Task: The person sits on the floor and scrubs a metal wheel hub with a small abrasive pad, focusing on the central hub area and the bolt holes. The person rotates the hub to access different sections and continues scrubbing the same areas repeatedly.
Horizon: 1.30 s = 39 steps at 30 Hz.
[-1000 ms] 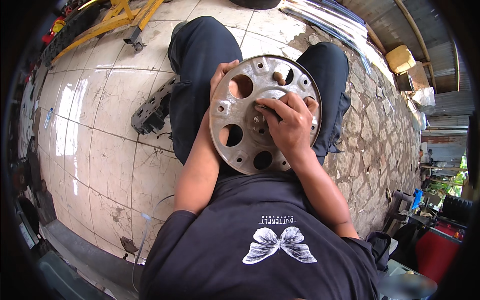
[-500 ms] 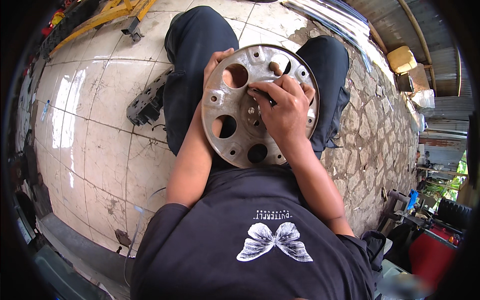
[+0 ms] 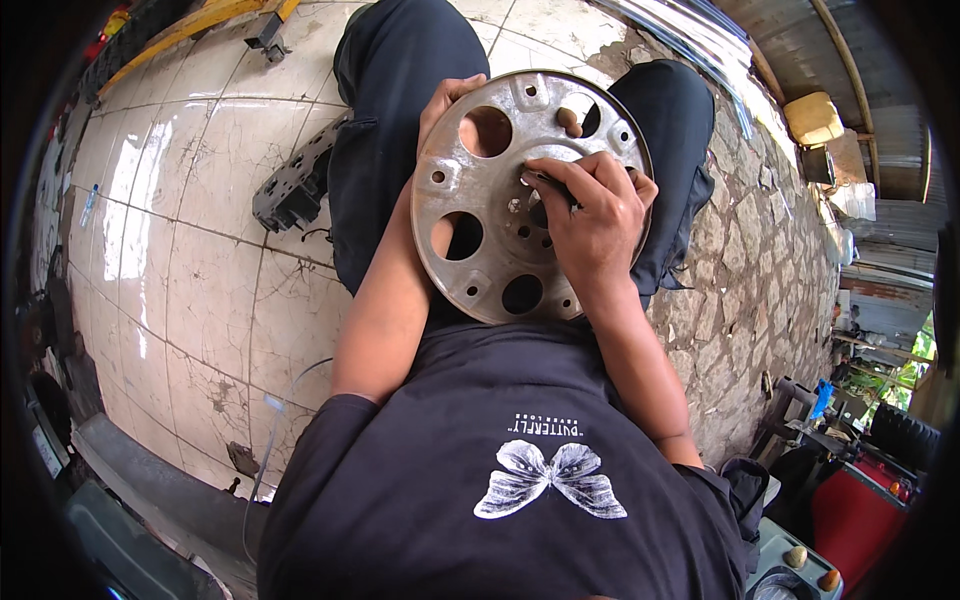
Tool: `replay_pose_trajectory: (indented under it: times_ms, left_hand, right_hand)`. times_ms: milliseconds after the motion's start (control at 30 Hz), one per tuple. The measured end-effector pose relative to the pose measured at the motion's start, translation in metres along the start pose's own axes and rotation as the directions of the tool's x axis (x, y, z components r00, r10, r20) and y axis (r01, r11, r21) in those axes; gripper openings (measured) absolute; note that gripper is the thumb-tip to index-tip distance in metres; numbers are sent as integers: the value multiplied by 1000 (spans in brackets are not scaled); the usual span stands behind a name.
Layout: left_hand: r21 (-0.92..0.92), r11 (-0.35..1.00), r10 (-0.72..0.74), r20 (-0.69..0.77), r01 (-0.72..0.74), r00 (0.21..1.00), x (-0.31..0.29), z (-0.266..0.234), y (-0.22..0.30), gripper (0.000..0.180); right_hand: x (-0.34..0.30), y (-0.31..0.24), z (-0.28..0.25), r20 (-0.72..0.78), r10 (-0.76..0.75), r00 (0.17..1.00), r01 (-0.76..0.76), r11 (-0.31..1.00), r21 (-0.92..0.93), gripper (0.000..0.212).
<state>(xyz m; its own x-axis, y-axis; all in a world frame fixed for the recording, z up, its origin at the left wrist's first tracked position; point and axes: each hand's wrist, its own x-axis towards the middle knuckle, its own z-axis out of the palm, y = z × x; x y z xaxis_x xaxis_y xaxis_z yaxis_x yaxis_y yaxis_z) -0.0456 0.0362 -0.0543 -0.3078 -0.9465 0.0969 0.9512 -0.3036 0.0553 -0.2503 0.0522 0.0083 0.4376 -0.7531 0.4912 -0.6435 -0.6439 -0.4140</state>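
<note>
A round grey metal plate (image 3: pixel 480 182), pierced by a ring of large holes and smaller bolt holes, rests tilted over my thighs. My left hand (image 3: pixel 452 98) grips it from behind at the upper left rim; most of that hand is hidden, though skin shows through the holes. Fingertips poke through the upper right hole. Over the middle of the plate, my right hand (image 3: pixel 598 205) is closed in a pinch, with thumb and forefinger at the central hub. Something small and dark shows between those fingers, too covered to name.
On the tiled floor left of my leg lies a dark metal block (image 3: pixel 292 190) with holes. A yellow frame (image 3: pixel 190 38) stands at the far left. Rough stone paving (image 3: pixel 735 270) runs along the right. A yellow jerrycan (image 3: pixel 813 119) sits at the far right.
The plate and both hands appear slightly higher and farther right, as the whole view has shifted a little. My right hand still pinches close to the hub.
</note>
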Motion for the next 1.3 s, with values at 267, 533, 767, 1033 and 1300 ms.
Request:
replay_pose_trajectory:
  times_ms: [267,533,767,1033,1300]
  left_hand:
    - [49,999,17,-6,-16,1000,0,6,0,64]
    - [35,994,104,-37,-102,994,-16,22,-5,69]
    - [283,923,285,-44,-262,958,-26,36,-9,76]
    - [296,872,344,197,-390,918,-27,32,-9,89]
    - [209,914,309,196,-348,931,-21,38,-18,91]
  right_hand:
    - [1,6,-6,5,-140,990,141,989,-51,23]
    - [-35,27,-40,15,371,928,-339,830,443,27]
    - [-54,23,-34,91,453,887,-385,617,686,33]
    - [-63,29,-25,-45,414,909,-205,539,817,34]
    - [-33,22,-11,108,255,961,-267,744,612,37]
